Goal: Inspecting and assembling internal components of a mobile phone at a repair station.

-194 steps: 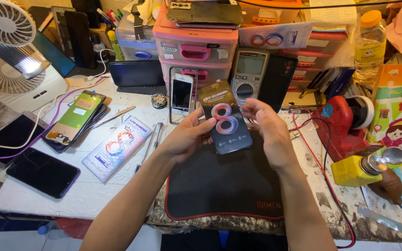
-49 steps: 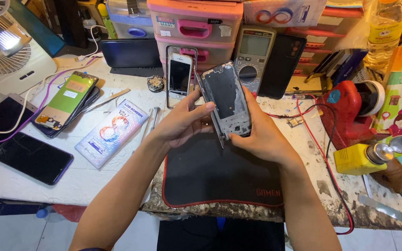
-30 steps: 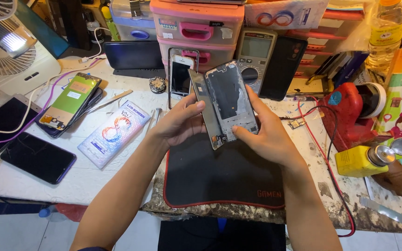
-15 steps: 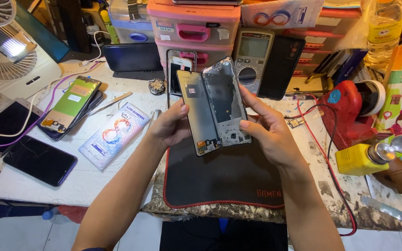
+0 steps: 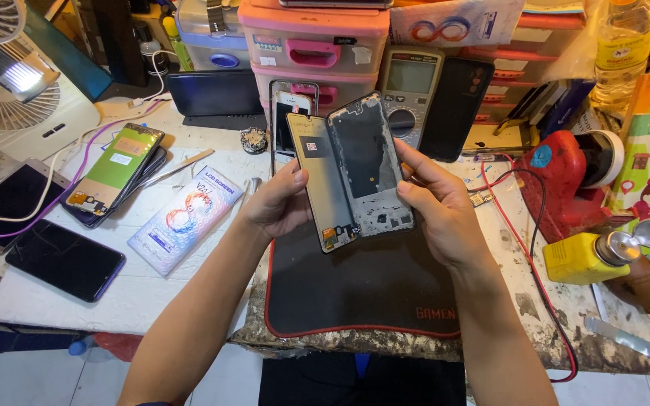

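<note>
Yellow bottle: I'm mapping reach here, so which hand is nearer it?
Right. The right hand is just left of the yellow bottle; the left hand lies further left.

left hand [image 5: 276, 204]: I see only the thumb and part of the palm; the fingers are behind the screen panel [image 5: 323, 180].
right hand [image 5: 436, 204]: its fingertips are hidden under the edge of the phone frame [image 5: 370, 167].
phone behind the grip [image 5: 289, 124]: mostly covered by the two held parts.
fan [image 5: 5, 75], far left of the grip: cut off by the picture edge.
bottle [image 5: 624, 45], far right: its top is cut off.
</note>
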